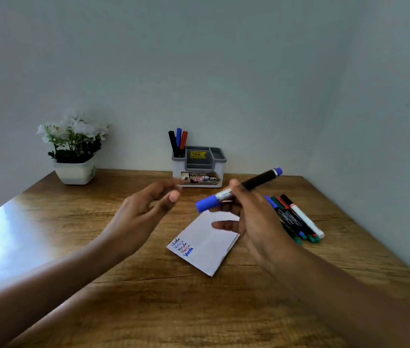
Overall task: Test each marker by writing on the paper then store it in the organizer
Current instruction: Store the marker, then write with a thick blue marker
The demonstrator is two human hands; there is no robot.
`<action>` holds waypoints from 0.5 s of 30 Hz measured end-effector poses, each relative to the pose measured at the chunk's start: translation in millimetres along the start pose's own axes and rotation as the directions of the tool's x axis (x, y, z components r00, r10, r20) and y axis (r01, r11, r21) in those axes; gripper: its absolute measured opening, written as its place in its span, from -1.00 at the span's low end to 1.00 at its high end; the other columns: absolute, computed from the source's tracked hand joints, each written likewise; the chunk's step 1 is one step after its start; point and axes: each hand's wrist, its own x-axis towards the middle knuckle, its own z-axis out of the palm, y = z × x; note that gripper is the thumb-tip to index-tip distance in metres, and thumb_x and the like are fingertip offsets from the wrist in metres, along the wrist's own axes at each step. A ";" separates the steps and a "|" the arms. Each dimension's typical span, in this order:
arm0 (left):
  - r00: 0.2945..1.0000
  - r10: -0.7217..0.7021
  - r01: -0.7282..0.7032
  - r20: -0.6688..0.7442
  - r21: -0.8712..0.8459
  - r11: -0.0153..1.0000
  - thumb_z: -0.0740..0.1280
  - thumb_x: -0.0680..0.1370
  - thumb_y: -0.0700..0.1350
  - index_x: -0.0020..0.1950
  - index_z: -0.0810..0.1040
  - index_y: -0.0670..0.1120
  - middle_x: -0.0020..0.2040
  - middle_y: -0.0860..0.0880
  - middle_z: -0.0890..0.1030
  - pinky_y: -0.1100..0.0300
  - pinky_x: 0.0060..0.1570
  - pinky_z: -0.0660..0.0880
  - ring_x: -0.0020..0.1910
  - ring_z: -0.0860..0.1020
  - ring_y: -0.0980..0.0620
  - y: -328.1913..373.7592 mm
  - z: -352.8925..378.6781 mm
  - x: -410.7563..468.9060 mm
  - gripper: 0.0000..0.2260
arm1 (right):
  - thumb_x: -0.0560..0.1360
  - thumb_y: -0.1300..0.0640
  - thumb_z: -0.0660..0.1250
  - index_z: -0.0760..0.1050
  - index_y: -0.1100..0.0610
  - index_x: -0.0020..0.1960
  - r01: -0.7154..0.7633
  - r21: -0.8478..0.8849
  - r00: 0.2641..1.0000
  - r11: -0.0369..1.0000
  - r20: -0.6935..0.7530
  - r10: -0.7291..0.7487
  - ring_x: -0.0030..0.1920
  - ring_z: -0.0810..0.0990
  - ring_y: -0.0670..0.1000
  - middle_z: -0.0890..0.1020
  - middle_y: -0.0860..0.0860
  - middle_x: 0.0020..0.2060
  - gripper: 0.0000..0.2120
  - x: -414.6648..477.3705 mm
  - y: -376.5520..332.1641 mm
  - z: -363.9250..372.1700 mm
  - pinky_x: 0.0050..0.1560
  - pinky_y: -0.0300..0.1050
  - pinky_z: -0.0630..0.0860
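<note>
The right hand (254, 222) had its fingers (224, 225) curled round the capped blue marker (259, 182), held above the paper (206, 249), while the left hand (146, 209), loosely bent and empty, hovered near its cap (207, 204), over a wooden table (148, 297) with the organizer (198, 169) against the pale wall (224, 71).

Organizer (198, 169) at back of table (148, 297), against wall. Left compartment taken by three upright markers (178, 141); middle and right compartments open from above. Flower pot (75, 172) back left, well apart from organizer: wide gap between. Loose markers (296, 219) crowd right side, between paper (206, 244) and wall. Left hand (146, 209) and right hand (254, 222), gripping blue marker (259, 180), hang above strip between paper and organizer.
</note>
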 end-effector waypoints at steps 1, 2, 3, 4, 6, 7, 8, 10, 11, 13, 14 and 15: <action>0.997 -0.073 0.073 -0.001 -0.007 0.997 0.21 0.37 0.46 0.34 0.42 0.21 0.22 0.26 0.57 0.13 0.19 0.50 0.19 0.52 0.32 -9.9 2.9 10.0 -0.39 | 0.54 0.03 0.22 0.49 0.12 -0.08 0.002 0.005 1.000 1.000 -0.020 -0.002 -0.17 0.65 0.00 0.65 0.09 -0.25 -0.83 5.8 -1.0 -1.9 -0.34 -0.09 0.64; 0.988 -0.152 0.152 -0.004 -0.011 0.988 0.29 0.40 0.41 0.44 0.33 0.17 0.35 0.17 0.49 0.02 0.31 0.43 0.31 0.45 0.22 -18.8 6.8 21.0 -0.33 | 0.56 0.04 0.19 0.46 0.10 -0.06 0.010 -0.019 1.000 1.000 -0.017 -0.010 -0.17 0.66 0.00 0.67 0.07 -0.27 -0.84 10.8 -2.0 -3.6 -0.29 -0.07 0.64; 0.972 -0.233 0.233 -0.006 -0.017 0.972 0.35 0.44 0.31 0.51 0.22 0.13 0.46 0.07 0.39 -0.03 0.39 0.35 0.41 0.38 0.10 -26.9 11.3 33.2 -0.29 | 0.58 0.04 0.15 0.43 0.07 -0.04 0.024 -0.066 1.000 0.998 0.005 -0.024 -0.20 0.67 -0.02 0.68 0.03 -0.31 -0.86 17.2 -3.4 -4.4 -0.24 -0.05 0.64; 0.952 -0.308 0.307 -0.005 -0.031 0.951 0.39 0.47 0.18 0.55 0.13 0.10 0.52 -0.01 0.30 -0.05 0.43 0.30 0.46 0.31 0.00 -33.0 16.8 46.4 -0.27 | 0.60 0.05 0.12 0.40 0.03 -0.03 0.046 -0.120 0.999 0.992 0.026 -0.043 -0.24 0.67 -0.01 0.68 0.01 -0.34 -0.88 24.8 -6.0 -4.5 -0.20 -0.03 0.63; 0.916 -0.401 0.399 -0.019 -0.061 0.915 0.42 0.49 0.04 0.58 0.02 0.07 0.56 -0.08 0.20 -0.09 0.44 0.27 0.50 0.25 -0.11 -43.1 27.8 72.9 -0.22 | 0.61 0.02 0.09 0.38 -0.01 -0.01 0.112 -0.243 0.993 0.963 0.052 -0.102 -0.35 0.60 0.01 0.59 0.01 -0.39 -0.88 41.1 -17.4 -3.4 -0.22 -0.03 0.61; 0.907 -0.419 0.416 -0.035 -0.077 0.906 0.44 0.49 0.02 0.58 -0.01 0.07 0.57 -0.09 0.17 -0.13 0.43 0.27 0.50 0.24 -0.14 -47.8 33.3 85.1 -0.19 | 0.60 -0.02 0.09 0.39 0.01 0.00 0.157 -0.332 0.988 0.930 0.057 -0.146 -0.41 0.53 -0.02 0.52 0.01 -0.41 -0.84 51.6 -25.1 -2.7 -0.31 -0.09 0.57; 0.904 -0.423 0.416 -0.059 -0.097 0.904 0.45 0.48 -0.01 0.58 -0.03 0.07 0.58 -0.10 0.15 -0.16 0.43 0.27 0.51 0.22 -0.16 -53.5 38.4 97.1 -0.16 | 0.60 -0.05 0.09 0.42 0.05 0.04 0.205 -0.441 0.978 0.874 0.066 -0.196 -0.46 0.45 -0.06 0.46 -0.01 -0.42 -0.78 64.4 -33.3 -1.9 -0.41 -0.17 0.51; 0.899 -0.425 0.410 -0.101 -0.143 0.901 0.47 0.47 -0.04 0.58 -0.06 0.07 0.58 -0.11 0.14 -0.17 0.42 0.28 0.51 0.22 -0.16 -61.4 47.5 116.4 -0.12 | 0.61 -0.06 0.08 0.47 0.13 0.11 0.282 -0.692 0.954 0.665 0.129 -0.271 -0.47 0.36 -0.10 0.41 -0.04 -0.42 -0.69 91.4 -51.0 2.2 -0.46 -0.22 0.32; 0.898 -0.425 0.404 -0.114 -0.167 0.899 0.47 0.46 -0.05 0.58 -0.07 0.06 0.57 -0.11 0.16 -0.16 0.41 0.30 0.50 0.24 -0.16 -64.2 51.3 124.4 -0.11 | 0.61 -0.03 0.08 0.48 0.17 0.13 0.305 -0.799 0.943 0.518 0.179 -0.279 -0.46 0.34 -0.09 0.41 -0.03 -0.41 -0.67 106.6 -58.5 5.3 -0.44 -0.21 0.27; 0.905 -0.404 0.372 -0.134 -0.213 0.903 0.48 0.46 -0.06 0.58 -0.07 0.04 0.56 -0.09 0.19 -0.11 0.41 0.33 0.49 0.27 -0.13 -66.1 57.5 136.5 -0.10 | 0.61 0.11 0.08 0.48 0.29 0.09 0.301 -0.936 0.944 0.185 0.265 -0.199 -0.44 0.30 -0.06 0.37 0.02 -0.39 -0.71 134.6 -70.9 13.0 -0.45 -0.20 0.22; 0.910 -0.390 0.353 -0.143 -0.230 0.907 0.48 0.46 -0.07 0.58 -0.06 0.02 0.55 -0.08 0.21 -0.07 0.39 0.32 0.48 0.28 -0.12 -65.6 59.7 140.6 -0.12 | 0.60 0.19 0.07 0.46 0.29 0.00 0.284 -0.958 0.951 0.048 0.275 -0.140 -0.43 0.28 -0.06 0.33 0.02 -0.38 -0.76 146.3 -75.4 18.2 -0.45 -0.21 0.20; 0.914 -0.377 0.335 -0.150 -0.244 0.910 0.48 0.47 -0.09 0.58 -0.03 0.00 0.54 -0.07 0.24 -0.04 0.38 0.33 0.48 0.29 -0.11 -65.0 61.2 142.7 -0.14 | 0.59 0.23 0.05 0.41 0.24 -0.15 0.266 -0.964 0.959 -0.028 0.267 -0.096 -0.42 0.25 -0.06 0.30 0.02 -0.37 -0.78 157.5 -78.4 22.3 -0.45 -0.22 0.19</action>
